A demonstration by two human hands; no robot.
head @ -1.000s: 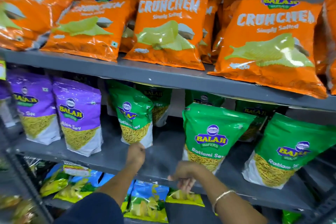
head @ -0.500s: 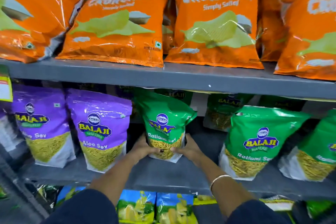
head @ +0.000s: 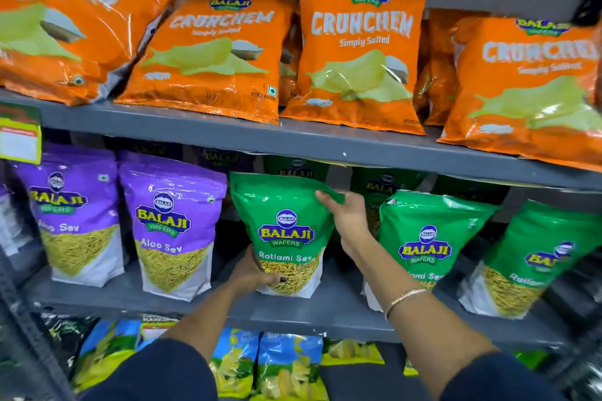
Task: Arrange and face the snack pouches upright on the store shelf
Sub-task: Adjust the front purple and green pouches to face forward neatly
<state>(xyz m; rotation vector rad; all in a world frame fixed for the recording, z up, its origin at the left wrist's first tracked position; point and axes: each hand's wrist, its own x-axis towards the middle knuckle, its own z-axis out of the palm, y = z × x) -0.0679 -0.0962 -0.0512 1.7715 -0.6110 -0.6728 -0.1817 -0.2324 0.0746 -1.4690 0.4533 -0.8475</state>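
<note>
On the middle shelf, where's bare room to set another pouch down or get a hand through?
Bare shelf shows along the front edge, and in the gap between the held green pouch and the next green pouch, where the right hand reaches. The two purple pouches stand nearly touching; the left hand fills the gap beside them.

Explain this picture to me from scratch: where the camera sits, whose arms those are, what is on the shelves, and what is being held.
The camera is worn on a person's head, so you look down their own two bare arms at a store rack. The left hand grips the bottom of a green Ratlami Sev pouch; the right hand pinches its top corner. That pouch stands upright on the middle shelf, facing forward. Left of it stand two purple Aloo Sev pouches; to the right are more green pouches. Orange Crunchem bags lean on the shelf above.
</note>
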